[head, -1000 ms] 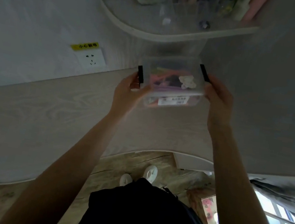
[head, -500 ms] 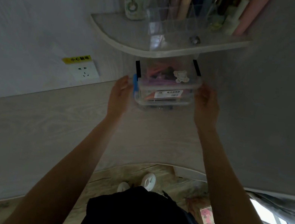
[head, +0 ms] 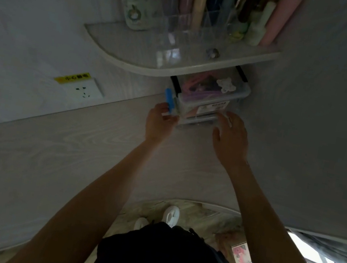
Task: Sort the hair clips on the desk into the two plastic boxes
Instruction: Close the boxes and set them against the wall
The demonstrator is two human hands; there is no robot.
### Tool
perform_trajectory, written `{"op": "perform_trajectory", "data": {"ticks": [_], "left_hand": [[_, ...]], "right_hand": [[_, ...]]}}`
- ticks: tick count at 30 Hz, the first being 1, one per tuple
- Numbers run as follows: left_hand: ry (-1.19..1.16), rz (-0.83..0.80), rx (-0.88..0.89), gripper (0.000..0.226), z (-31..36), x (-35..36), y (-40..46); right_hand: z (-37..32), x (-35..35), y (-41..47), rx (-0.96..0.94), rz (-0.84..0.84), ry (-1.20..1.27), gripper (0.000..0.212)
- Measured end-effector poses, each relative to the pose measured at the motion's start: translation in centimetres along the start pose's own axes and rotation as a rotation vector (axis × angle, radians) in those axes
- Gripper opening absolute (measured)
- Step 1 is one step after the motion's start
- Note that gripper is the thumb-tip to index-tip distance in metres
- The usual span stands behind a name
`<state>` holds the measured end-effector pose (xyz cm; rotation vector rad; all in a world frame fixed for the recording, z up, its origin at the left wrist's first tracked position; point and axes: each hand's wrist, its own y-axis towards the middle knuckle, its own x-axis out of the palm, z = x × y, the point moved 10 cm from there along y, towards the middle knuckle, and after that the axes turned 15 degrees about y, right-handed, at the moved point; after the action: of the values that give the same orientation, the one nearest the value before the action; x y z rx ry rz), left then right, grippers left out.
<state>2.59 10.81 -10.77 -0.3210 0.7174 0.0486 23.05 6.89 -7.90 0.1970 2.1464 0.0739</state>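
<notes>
Pushed further back since a second ago: two clear plastic boxes, stacked, now tucked in the desk's back corner under the curved white corner shelf (head: 135,55) instead of held up in mid-air. Top clear box with black latches (head: 212,87) sitting square on the lower clear box with a blue latch (head: 195,120), long axis of both running left to right along the back wall, short ends with the latches pointing left and right. Full of pink and purple hair clips (head: 196,89), too jumbled to count, plus one white bear-shaped clip (head: 226,84) lying on top near the right end. One white label on the front wall, print too small to read.

Two hands, both at the lower box. Left hand (head: 161,121) at the left end, fingers loosely curled, fingertips touching by the blue latch, not really gripping. Right hand (head: 231,137) at the front right corner, fingers spread and relaxed, fingertips just on the box edge, nothing clamped.

One pale wood-grain desk (head: 59,157), no loose clips on it. One white wall socket (head: 84,91) with a yellow sticker over to the left.
</notes>
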Motion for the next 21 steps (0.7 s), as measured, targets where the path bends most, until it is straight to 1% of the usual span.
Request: {"op": "perform_trajectory", "data": {"ticks": [4,7,10,12,16,18,21], "left_hand": [[0.027,0.014,0.001,0.048,0.0,0.8,1.2],[0.020,0.013,-0.005,0.047,-0.3,0.7,1.7],[0.015,0.016,0.003,0.047,-0.3,0.5,1.8],[0.012,0.003,0.014,0.046,-0.2,0.5,1.8],[0.038,-0.052,0.015,0.049,-0.3,0.5,2.5],[0.051,-0.087,0.024,0.046,-0.4,0.4,2.8],[0.083,-0.067,0.054,0.035,-0.4,-1.1,3.0]], "right_hand": [[0.3,0.4,1.1,0.036,-0.050,0.001,0.046],[0.3,1.5,1.4,0.072,-0.098,0.003,0.053],[0.6,2.2,1.3,0.106,-0.144,-0.061,0.059],[0.8,2.2,1.0,0.115,-0.153,-0.084,0.061],[1.0,1.7,1.0,0.144,-0.162,-0.023,0.060],[0.7,0.9,1.3,0.155,-0.112,0.068,0.054],[-0.5,-2.2,1.2,0.173,0.127,0.219,0.036]]}}
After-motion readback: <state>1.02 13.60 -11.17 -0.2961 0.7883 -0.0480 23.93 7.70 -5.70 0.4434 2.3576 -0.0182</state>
